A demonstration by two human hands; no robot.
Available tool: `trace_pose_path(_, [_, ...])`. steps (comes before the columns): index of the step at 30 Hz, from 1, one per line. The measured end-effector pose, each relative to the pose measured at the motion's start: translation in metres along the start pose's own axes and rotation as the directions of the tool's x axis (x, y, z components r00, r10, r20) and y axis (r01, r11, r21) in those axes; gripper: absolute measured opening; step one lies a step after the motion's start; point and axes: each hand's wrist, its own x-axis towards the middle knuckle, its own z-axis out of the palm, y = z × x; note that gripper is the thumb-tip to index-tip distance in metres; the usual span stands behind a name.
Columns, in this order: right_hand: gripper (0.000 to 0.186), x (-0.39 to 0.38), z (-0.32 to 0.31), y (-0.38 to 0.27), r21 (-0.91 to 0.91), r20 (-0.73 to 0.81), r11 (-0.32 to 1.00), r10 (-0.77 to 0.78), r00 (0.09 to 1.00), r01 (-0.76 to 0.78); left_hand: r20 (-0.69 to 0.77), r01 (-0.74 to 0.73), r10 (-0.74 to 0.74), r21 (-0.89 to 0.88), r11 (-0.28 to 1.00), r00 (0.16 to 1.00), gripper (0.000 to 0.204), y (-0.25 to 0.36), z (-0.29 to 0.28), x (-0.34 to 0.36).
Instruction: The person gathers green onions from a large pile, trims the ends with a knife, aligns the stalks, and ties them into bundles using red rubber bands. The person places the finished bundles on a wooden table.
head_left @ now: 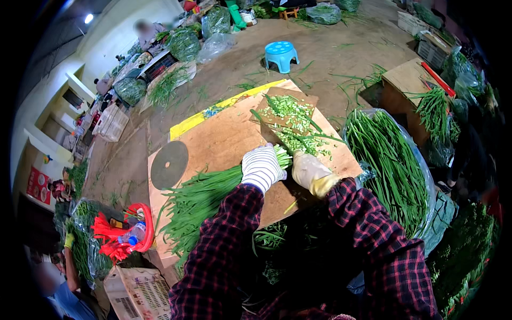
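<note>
On the wooden board (229,128) lies a thick bunch of green chives (205,194), its leaves fanned to the left and its pale stem ends to the right. My left hand (261,166), in a white striped glove, is closed around the bunch near those stem ends. Right beside them is my right hand (309,169) in a pale, yellow-cuffed glove, its fingers curled in; what they hold is hidden. Beyond both hands, chopped stem pieces (290,112) are heaped on a thin brown sheet (309,98) at the board's far corner.
A bag of long green chives (386,165) stands right of the board. At left are a red basket (146,229) with red strips and a bottle, and a white crate (136,290). A blue stool (281,56) stands beyond. A co-worker's gloved hand (69,241) shows far left.
</note>
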Motion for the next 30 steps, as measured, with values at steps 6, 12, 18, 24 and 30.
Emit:
trace_pose_path(6, [0.027,0.007,0.000,0.016,0.018,0.026,0.991,0.134,0.991,-0.135,-0.242,-0.268,0.260,0.000,0.963,0.935,0.069,-0.018,-0.001,-0.048])
trace_pose_path(12, [0.040,-0.036,-0.058,-0.022,-0.114,-0.200,0.988,0.076,0.977,-0.100,-0.393,-0.587,0.616,0.208,0.783,0.682,0.055,-0.015,-0.029,-0.153])
trace_pose_path(18, [0.065,-0.145,-0.004,-0.050,0.773,0.629,0.104,-0.262,0.732,-0.626,-0.552,-0.400,0.455,0.226,0.888,0.699,0.057,-0.028,0.078,-0.220])
trace_pose_path(24, [0.057,-0.164,0.025,-0.050,0.774,0.606,-0.023,-0.266,0.750,-0.633,-0.361,-0.319,-0.307,-0.930,0.181,0.880,0.076,-0.067,0.156,-0.269])
trace_pose_path(30, [0.075,-0.192,0.018,-0.064,0.650,0.743,0.090,-0.281,0.607,-0.754,-0.064,0.018,0.087,-0.699,-0.715,0.994,0.063,-0.059,0.152,-0.221])
